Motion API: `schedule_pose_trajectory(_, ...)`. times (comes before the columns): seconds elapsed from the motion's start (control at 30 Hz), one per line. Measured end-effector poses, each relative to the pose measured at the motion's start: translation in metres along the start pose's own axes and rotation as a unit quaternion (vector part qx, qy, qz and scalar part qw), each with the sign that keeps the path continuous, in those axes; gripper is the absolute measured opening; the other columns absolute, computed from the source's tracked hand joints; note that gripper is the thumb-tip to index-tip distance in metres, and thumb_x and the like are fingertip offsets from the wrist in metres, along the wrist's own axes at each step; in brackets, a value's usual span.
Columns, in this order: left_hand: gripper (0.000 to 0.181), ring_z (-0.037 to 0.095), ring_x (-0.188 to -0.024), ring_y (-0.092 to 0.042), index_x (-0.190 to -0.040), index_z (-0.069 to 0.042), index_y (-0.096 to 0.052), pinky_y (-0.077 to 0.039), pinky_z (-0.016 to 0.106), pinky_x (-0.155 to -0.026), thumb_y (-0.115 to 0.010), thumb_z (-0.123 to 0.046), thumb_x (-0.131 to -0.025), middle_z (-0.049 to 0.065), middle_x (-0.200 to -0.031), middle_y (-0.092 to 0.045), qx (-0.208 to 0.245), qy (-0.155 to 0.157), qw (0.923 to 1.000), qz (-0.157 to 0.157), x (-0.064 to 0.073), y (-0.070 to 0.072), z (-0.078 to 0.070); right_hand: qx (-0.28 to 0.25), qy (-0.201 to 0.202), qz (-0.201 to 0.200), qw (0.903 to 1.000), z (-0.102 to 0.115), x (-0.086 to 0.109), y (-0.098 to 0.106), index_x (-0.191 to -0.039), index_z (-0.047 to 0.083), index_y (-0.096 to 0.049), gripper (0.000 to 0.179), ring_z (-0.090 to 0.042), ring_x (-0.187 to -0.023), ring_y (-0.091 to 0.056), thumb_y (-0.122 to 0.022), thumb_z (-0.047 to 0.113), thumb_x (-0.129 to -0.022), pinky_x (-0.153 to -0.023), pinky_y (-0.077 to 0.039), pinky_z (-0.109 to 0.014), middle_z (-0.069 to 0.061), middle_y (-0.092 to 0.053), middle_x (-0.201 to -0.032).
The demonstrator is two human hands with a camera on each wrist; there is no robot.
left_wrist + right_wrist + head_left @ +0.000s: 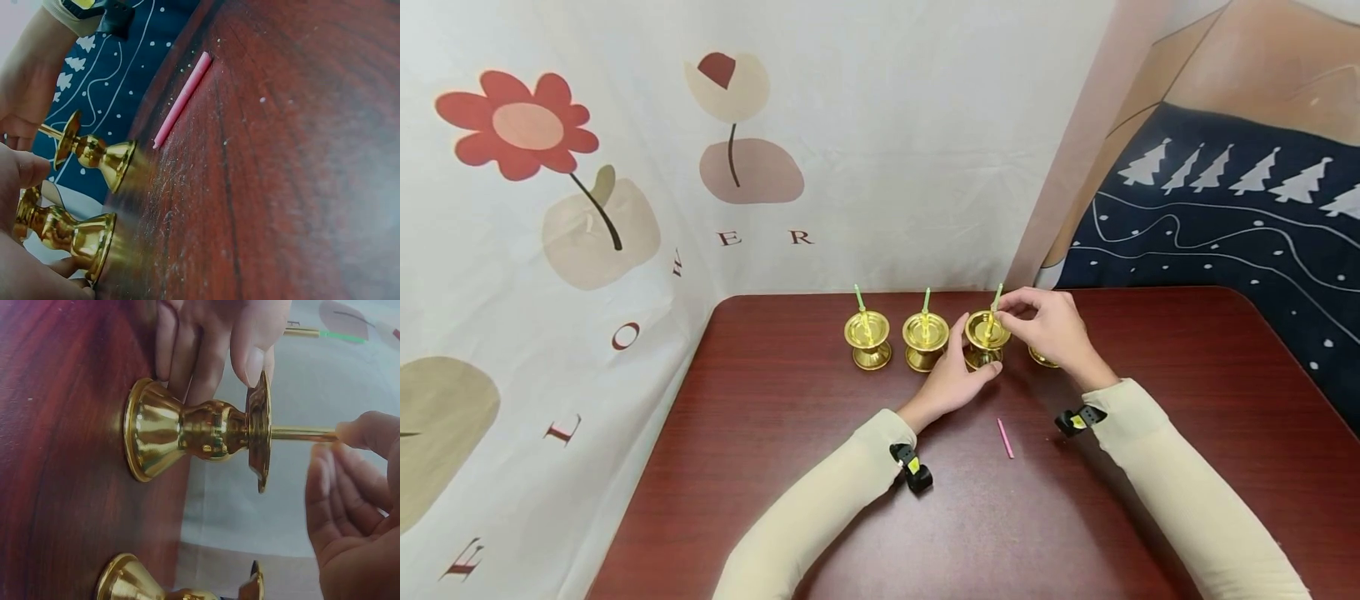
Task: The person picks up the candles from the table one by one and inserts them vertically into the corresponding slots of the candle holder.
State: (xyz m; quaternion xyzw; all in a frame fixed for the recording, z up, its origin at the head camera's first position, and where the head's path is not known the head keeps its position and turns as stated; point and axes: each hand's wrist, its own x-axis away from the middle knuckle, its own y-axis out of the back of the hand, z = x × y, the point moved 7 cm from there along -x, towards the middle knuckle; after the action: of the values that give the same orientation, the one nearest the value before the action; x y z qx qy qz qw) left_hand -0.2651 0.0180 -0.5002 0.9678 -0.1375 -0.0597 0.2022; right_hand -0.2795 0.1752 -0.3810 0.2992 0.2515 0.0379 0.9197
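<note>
- Gold-coloured candle holder [215,431], third from left, gripped between thumb and fingers of left hand [955,379]; best braced low, base flat on worktop [760,433].
- Right hand [1054,327] pinching where green candle [998,295] meets stem [303,433]; probably best pressed straight down, gently.
- Leftward, two green-candled holders [872,358]: handy guides for depth.
- Rightward, partly hidden fourth holder [1042,358]: avoid knocking.
- Nearer, pink candle [1005,439] lying loose; mind sleeves.

Both sleeved forearms [820,508] extend forward and converge. The left hand [953,379] curves thumb and fingers in a grip; the right hand [1049,325] pinches between thumb and fingertips.
</note>
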Motion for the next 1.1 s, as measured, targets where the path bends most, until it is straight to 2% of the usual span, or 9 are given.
schedule_pose_trajectory(0.2,0.105,0.021,-0.153,-0.046,-0.176,-0.017,-0.016,-0.034,0.05,-0.127,-0.083,-0.035,-0.097,0.01,-0.165,-0.053,0.011,-0.03,0.9994,0.011,-0.002,-0.007,0.025,0.038,-0.025,0.032,0.9984,0.003,0.019,0.005,-0.106,0.001,-0.083,0.012,-0.018,-0.078,-0.073,-0.083,0.005,-0.095,-0.081,-0.051,-0.019,-0.004,-0.079,-0.087)
schedule_pose_trajectory(0.3,0.103,0.021,-0.155,-0.044,-0.176,-0.018,-0.018,-0.035,0.049,-0.127,-0.083,-0.036,-0.098,0.012,-0.166,-0.051,0.006,-0.029,0.9993,0.021,0.003,-0.007,0.028,0.045,-0.024,0.049,0.9975,0.005,0.031,0.008,-0.109,0.002,-0.082,0.016,-0.018,-0.08,-0.073,-0.084,0.006,-0.094,-0.08,-0.052,-0.021,-0.003,-0.079,-0.089)
schedule_pose_trajectory(0.37,0.099,0.021,-0.154,-0.045,-0.174,-0.017,-0.021,-0.035,0.046,-0.127,-0.082,-0.037,-0.098,0.014,-0.165,-0.052,-0.007,-0.018,0.9996,0.022,0.01,-0.006,0.027,0.044,-0.022,0.061,0.9969,0.006,0.04,0.01,-0.11,0.001,-0.081,0.018,-0.018,-0.082,-0.073,-0.086,0.006,-0.093,-0.072,-0.059,-0.024,-0.002,-0.079,-0.093)
schedule_pose_trajectory(0.4,0.096,0.023,-0.154,-0.046,-0.173,-0.015,-0.024,-0.036,0.045,-0.126,-0.08,-0.038,-0.099,0.014,-0.164,-0.052,-0.016,-0.016,0.9995,0.02,0.015,-0.005,0.023,0.043,-0.023,0.068,0.9965,0.006,0.045,0.01,-0.111,0.002,-0.081,0.02,-0.018,-0.084,-0.074,-0.086,0.007,-0.093,-0.073,-0.06,-0.026,-0.003,-0.079,-0.095)
schedule_pose_trajectory(0.53,0.076,0.03,-0.149,-0.052,-0.162,-0.003,-0.042,-0.039,0.044,-0.125,-0.077,-0.033,-0.102,0.018,-0.156,-0.058,-0.025,-0.01,0.9995,0.016,0.038,0.005,-0.015,0.031,-0.029,0.103,0.9937,0.003,0.065,0.01,-0.118,0.001,-0.078,0.03,-0.025,-0.092,-0.077,-0.09,0.007,-0.091,-0.078,-0.063,-0.033,-0.009,-0.08,-0.105)
schedule_pose_trajectory(0.63,0.062,0.031,-0.144,-0.056,-0.154,0.001,-0.054,-0.042,0.043,-0.122,-0.074,-0.03,-0.104,0.017,-0.151,-0.062,-0.023,-0.021,0.9992,0.026,0.047,0.01,-0.039,0.03,-0.035,0.13,0.9904,0.0,0.082,0.007,-0.121,0.0,-0.076,0.04,-0.026,-0.094,-0.076,-0.095,0.011,-0.088,-0.08,-0.062,-0.035,-0.01,-0.08,-0.107)
schedule_pose_trajectory(0.8,0.064,0.025,-0.143,-0.058,-0.159,-0.007,-0.055,-0.044,0.039,-0.12,-0.067,-0.044,-0.109,0.008,-0.156,-0.063,-0.038,-0.064,0.9946,0.072,0.038,-0.002,-0.045,0.052,-0.034,0.156,0.9859,-0.004,0.106,-0.006,-0.118,0.003,-0.076,0.053,-0.019,-0.09,-0.071,-0.104,0.026,-0.078,-0.079,-0.059,-0.035,0.0,-0.076,-0.101)
schedule_pose_trajectory(0.93,0.07,0.019,-0.152,-0.049,-0.169,-0.01,-0.044,-0.038,0.037,-0.125,-0.063,-0.045,-0.111,0.003,-0.165,-0.055,-0.037,-0.062,0.9893,0.126,0.032,-0.013,-0.061,0.075,-0.019,0.164,0.9834,-0.001,0.118,-0.016,-0.111,0.007,-0.073,0.062,-0.016,-0.086,-0.065,-0.107,0.038,-0.07,-0.076,-0.055,-0.036,0.002,-0.069,-0.098)
schedule_pose_trajectory(1.1,0.077,0.013,-0.157,-0.039,-0.175,-0.018,-0.031,-0.031,0.036,-0.128,-0.061,-0.048,-0.111,0.001,-0.172,-0.045,-0.033,-0.063,0.9827,0.171,0.019,-0.029,-0.068,0.098,-0.029,0.183,0.9778,-0.002,0.125,-0.029,-0.112,0.008,-0.069,0.072,-0.017,-0.089,-0.064,-0.107,0.048,-0.065,-0.078,-0.055,-0.04,0.003,-0.067,-0.099)
